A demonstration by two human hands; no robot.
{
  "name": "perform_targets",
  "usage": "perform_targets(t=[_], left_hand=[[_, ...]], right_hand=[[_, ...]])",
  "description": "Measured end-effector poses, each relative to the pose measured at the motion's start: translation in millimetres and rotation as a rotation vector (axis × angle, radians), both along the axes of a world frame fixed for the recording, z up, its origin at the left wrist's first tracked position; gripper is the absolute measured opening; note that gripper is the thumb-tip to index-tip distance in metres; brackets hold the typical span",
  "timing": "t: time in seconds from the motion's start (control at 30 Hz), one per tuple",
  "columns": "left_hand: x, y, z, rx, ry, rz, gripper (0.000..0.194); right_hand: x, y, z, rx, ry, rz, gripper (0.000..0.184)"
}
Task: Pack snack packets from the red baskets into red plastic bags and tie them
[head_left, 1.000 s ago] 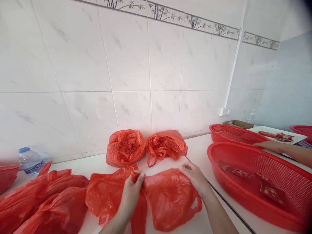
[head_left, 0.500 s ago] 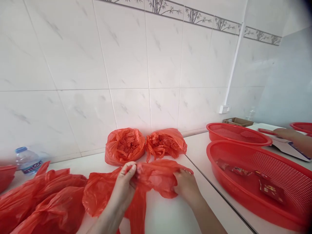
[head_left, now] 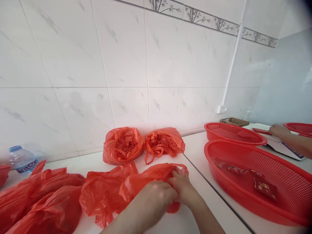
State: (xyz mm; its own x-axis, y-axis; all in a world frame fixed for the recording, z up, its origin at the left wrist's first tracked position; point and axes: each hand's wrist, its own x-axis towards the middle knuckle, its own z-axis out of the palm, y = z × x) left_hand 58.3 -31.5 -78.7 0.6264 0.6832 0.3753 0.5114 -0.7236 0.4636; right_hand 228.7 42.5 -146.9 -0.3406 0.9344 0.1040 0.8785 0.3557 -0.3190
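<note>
In front of me a thin red plastic bag (head_left: 146, 174) lies bunched over the white table. My right hand (head_left: 180, 185) grips it near its right end, fingers bent into the film. My left hand (head_left: 158, 196) has curled fingers against the same bag, right beside my right hand; its fingertips are partly hidden. Left of them spreads another crumpled red bag (head_left: 102, 191). Against the wall stand an open red bag stuffed with red plastic (head_left: 125, 146) and a second stuffed red bag (head_left: 167, 143) with loose handles.
Filled red bags (head_left: 53, 201) lie at left, near a water bottle (head_left: 23, 159). At right, a large red basket (head_left: 226, 182) holds several small red packets (head_left: 265, 188); another red basket (head_left: 231, 138) stands behind. A co-worker's hand (head_left: 280, 130) is over a white scale (head_left: 282, 148).
My left hand has moved right and down, from the bag's left part to beside my right hand. The bag has shifted and its hanging part no longer shows below.
</note>
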Motion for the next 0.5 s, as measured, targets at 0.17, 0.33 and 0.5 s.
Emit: perform_targets(t=[0.17, 0.33, 0.5], left_hand=[[-17.4, 69.4, -28.7, 0.019, 0.023, 0.327, 0.025], [-45.1, 84.3, -34.4, 0.026, 0.041, 0.36, 0.032], [-28.6, 48.3, -31.3, -0.002, 0.021, 0.279, 0.018]], right_hand=[[11.2, 0.1, 2.7, 0.003, 0.141, 0.009, 0.017], [20.7, 5.1, 8.6, -0.034, 0.465, -0.066, 0.031], [14.7, 3.6, 26.5, 0.277, 0.423, -0.123, 0.02]])
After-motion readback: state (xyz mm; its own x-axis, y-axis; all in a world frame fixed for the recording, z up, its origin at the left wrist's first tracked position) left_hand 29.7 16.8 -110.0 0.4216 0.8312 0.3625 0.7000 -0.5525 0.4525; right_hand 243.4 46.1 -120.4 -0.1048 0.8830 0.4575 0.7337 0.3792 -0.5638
